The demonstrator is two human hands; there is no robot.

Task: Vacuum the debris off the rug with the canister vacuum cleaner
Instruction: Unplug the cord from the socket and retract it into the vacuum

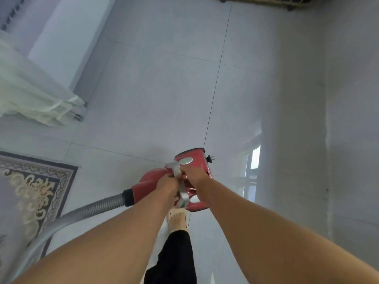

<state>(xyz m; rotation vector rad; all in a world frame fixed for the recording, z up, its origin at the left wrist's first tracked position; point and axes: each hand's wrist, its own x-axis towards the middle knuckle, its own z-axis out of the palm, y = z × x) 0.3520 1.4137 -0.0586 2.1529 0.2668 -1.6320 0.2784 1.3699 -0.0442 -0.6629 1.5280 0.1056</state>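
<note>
The red canister vacuum cleaner (151, 179) is gripped over the tiled floor (164, 78) by its silver handle (176, 168), round which the fingers of the left hand (167, 184) and the right hand (193, 180) are clamped from either side. Just beyond the fingers, a round silver button (186, 161) and a black plug (210, 158) are seen on the glossy shell. A grey ribbed hose (92, 210) is led left of the fingers, toward the patterned rug (30, 187).
</note>
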